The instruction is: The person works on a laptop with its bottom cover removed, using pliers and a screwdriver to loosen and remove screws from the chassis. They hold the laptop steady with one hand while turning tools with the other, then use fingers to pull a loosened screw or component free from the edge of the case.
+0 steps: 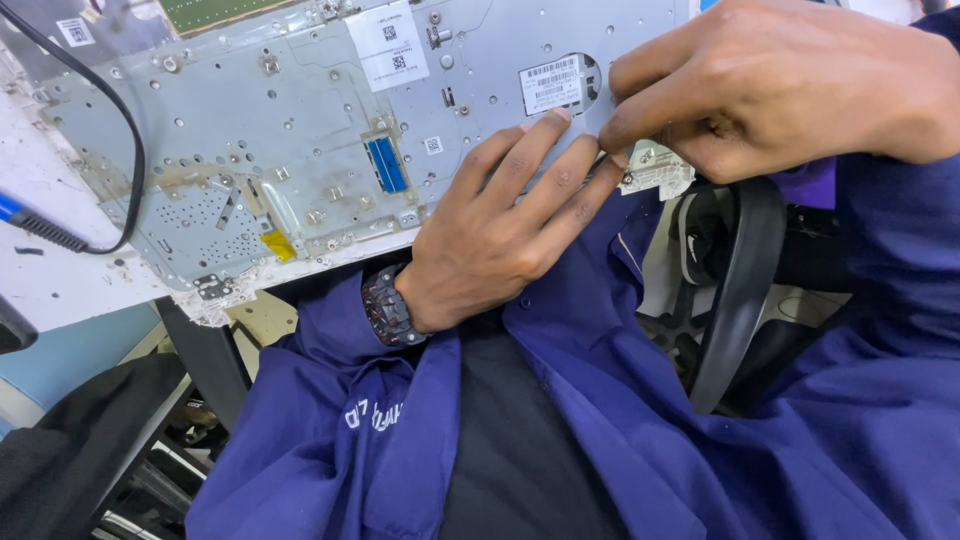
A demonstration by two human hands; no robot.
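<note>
Head view: a black cable (128,140) loops over the white bench (50,280) beside a blue-handled tool (30,222). The grey metal panel (280,150) (stickered, screw-studded) overhangs the lap. Left hand (500,235) lies flat-fingered on its edge; right hand (770,85) pinches there, what it grips hidden.

- Panel (300,150): dull grey sheet metal, matt, scuffed, dotted with screws.
- Labels (388,45) on the panel: white paper, smooth.
- Connector strip (387,165) at the panel's middle: glossy blue plastic.
- Cable (120,130) across the panel's left end: black, smooth rubbery sheath.
- Jacket (620,400) below the panel: dark blue woven cloth, matt.
- Watch (388,308) below the panel's lower edge: dark, ridged, matt strap.
</note>
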